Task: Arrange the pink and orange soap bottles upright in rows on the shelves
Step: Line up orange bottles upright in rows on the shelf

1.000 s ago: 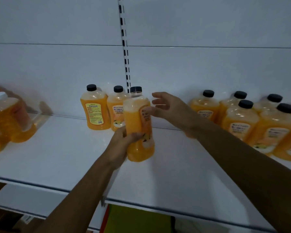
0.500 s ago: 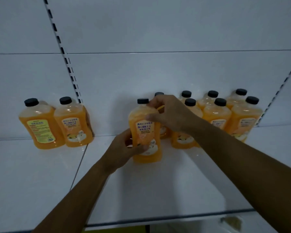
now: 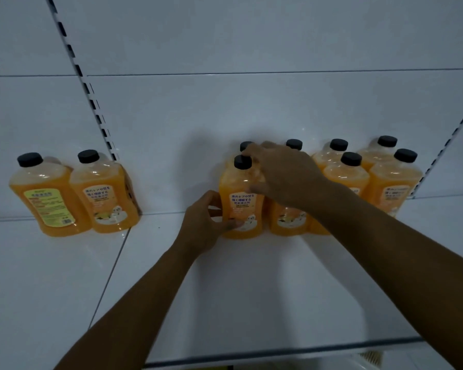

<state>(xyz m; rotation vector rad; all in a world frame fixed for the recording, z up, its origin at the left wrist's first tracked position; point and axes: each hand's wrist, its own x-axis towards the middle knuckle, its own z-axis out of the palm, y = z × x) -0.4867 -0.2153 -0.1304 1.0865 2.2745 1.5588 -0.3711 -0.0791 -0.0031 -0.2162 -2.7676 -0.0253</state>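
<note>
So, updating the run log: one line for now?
left hand grips orange bottle | right hand steadies top | upright on shelf

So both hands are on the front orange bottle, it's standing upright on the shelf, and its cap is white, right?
Not quite: the cap is black, not white, as the head view shows. The rest holds. The left hand grips the lower body of the front orange bottle and the right hand holds its shoulder, and it stands upright on the shelf.
</note>
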